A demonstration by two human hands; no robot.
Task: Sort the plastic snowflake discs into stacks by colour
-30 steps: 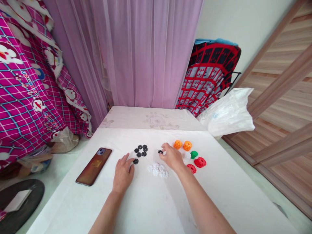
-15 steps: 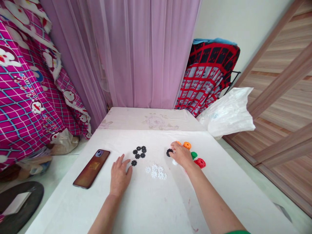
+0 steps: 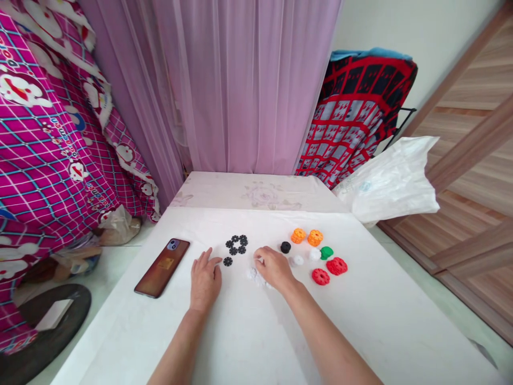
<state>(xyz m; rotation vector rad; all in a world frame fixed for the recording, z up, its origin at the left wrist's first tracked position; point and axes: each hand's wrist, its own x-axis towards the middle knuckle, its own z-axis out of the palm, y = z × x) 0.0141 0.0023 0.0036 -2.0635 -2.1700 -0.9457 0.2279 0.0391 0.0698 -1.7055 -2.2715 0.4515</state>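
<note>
While your forearms come up from the bottom edge of the frame, your left hand (image 3: 206,279) lies flat on the white table (image 3: 240,342) just left of centre, fingers spread and holding nothing; its fingertips stop just short of a lone black disc (image 3: 227,261). Your right hand (image 3: 274,269) sits at centre, knuckles up, fingers curled down onto the white discs (image 3: 252,274), which it mostly covers; you cannot tell whether it has pinched one or only touches them.

To the left of your left hand, a dark red phone (image 3: 162,267) lies face down and slanted. Just beyond the lone disc, a cluster of black discs (image 3: 236,244) forms a small ring. To the right of your right hand lie two small white pieces (image 3: 305,257), with two red stacks (image 3: 329,270) further right and slightly nearer, a green piece (image 3: 326,252) above them, and a black stack (image 3: 285,247) beside two orange stacks (image 3: 306,236) at the far side of the group.

Further back, a crumpled white plastic bag (image 3: 390,179) sits at the table's right far corner. A pink curtain (image 3: 240,80) fills the upper centre, a pink patterned blanket (image 3: 44,133) the upper left, and a red-and-black blanket (image 3: 356,107) the upper right.
</note>
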